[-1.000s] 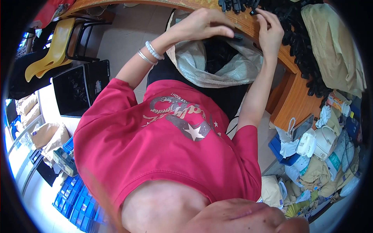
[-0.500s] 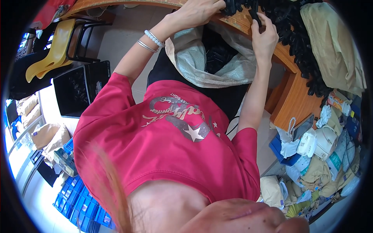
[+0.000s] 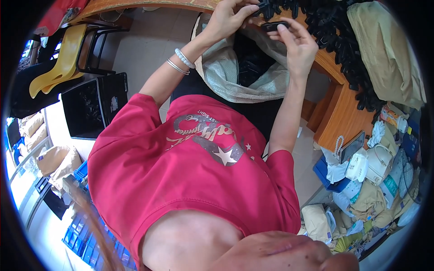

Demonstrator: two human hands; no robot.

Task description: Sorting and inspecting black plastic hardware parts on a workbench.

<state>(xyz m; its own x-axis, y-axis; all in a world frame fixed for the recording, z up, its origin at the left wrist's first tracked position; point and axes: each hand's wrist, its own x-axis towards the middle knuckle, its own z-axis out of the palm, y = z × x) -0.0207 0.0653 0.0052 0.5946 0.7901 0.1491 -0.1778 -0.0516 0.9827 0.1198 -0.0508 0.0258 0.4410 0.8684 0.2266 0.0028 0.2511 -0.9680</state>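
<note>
Between the thumb and fingers of my right hand (image 3: 300, 49) is a small black oblong plastic piece (image 3: 274, 26), held over the table's edge. My left hand (image 3: 231, 19) pinches another small black part (image 3: 261, 9) beside it; its exact shape is hard to make out. A heap of similar black parts (image 3: 337, 38) spreads along the wooden table (image 3: 337, 119). Below both hands, a white woven sack (image 3: 221, 81) hangs open at my lap, with black pieces (image 3: 253, 67) inside.
A tan sack (image 3: 384, 54) lies beside the heap at the right. Left of me stand a yellow chair (image 3: 58, 67) and a black bin (image 3: 83, 108) with dark parts in it. Blue crates (image 3: 92, 239) are at lower left; bags and a phone (image 3: 351, 147) crowd the right.
My right hand has moved left and down from the heap, bringing the black oblong piece toward my left hand. My left hand has shifted slightly, and a black part now shows in its fingers.
</note>
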